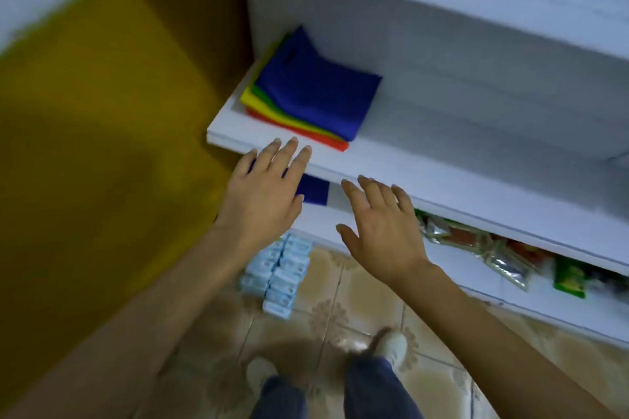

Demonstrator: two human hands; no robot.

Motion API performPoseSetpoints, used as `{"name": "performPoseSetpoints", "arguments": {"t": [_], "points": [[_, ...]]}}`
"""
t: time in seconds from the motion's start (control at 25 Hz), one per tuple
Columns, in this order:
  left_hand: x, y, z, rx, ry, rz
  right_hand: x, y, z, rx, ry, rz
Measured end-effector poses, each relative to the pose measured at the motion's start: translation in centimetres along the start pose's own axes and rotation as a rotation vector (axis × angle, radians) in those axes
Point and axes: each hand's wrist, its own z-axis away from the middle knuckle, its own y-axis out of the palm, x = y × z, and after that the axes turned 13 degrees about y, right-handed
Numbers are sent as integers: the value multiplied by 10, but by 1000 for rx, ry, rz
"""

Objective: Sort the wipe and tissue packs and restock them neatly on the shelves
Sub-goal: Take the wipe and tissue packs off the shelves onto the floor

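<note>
- Our left hand and right hand hover side by side but apart. The fingers are straight and spread, both hands hold nothing, and they are just short of the shelf edge.
- The packs lie on the floor, below the hands and under the left wrist, well apart from both palms.
- We judge this a pause between loads, with nothing in hand and the stock not yet lifted.
- The next move, as we read it, calls for bending down to the packs, gripping a batch and setting it square on the bare shelf beyond the right hand. It should stay clear of the stack.
- Count:
  - Hands: two.
  - Packs: two rows side by side, roughly five deep. Blur bars an exact tally.
  - Stack: one, just beyond the left fingertips, showing four colours: blue, green, yellow and orange.
  - Packets: several on the lower shelf right of the right hand, too blurred to number.
</note>
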Motion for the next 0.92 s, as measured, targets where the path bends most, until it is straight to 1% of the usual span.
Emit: {"name": "performPoseSetpoints", "arguments": {"t": [0.16,0.28,0.4,0.48,0.64,0.76,0.92], "points": [[-50,-77,-61,-124,130,-75,-58,-77,-2,-228,67,11],[-92,-130,-107,-247,213,-101,-110,-134,-2,-347,103,5],[-148,-178,-158,-342,241,-86,-184,-186,8,-440,135,92],[-188,-198,-187,-396,272,-77,-235,-213,15,-469,171,120],[-260,-224,-231,-452,303,-68,-322,-254,29,-501,251,148],[-295,-234,-257,-452,315,-69,-368,-275,33,-525,253,123],[-320,-240,-284,-442,311,-30,-409,-281,24,-543,259,82]]}}
